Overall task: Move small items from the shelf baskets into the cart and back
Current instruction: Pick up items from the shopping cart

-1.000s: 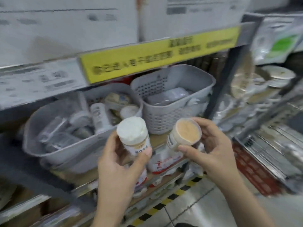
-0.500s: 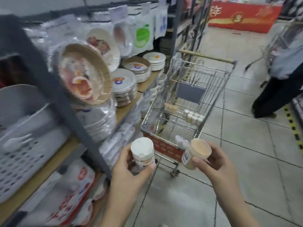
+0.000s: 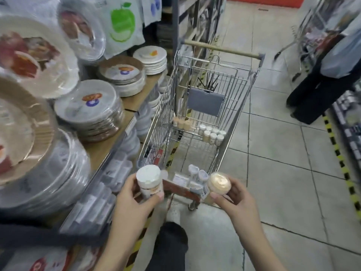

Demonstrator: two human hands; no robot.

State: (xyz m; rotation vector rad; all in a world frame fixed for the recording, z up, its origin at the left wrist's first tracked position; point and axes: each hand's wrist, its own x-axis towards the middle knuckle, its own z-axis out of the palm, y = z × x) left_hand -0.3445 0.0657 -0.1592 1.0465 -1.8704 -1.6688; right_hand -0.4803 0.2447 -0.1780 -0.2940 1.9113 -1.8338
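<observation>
Two jars [image 3: 150, 180], labels illegible.

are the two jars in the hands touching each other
Apart. The head view shows the white-lid jar in the left hand and the tan-lid jar in the right hand, with the cart front plainly visible between them.

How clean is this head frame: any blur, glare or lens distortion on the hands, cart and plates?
Head view: wide-angle bending at the edges; wrapped paper plates on the left smeared, with glare on the film; white-capped jar in the left hand and peach-capped jar in the right hand fairly sharp; wire cart readable.
</observation>
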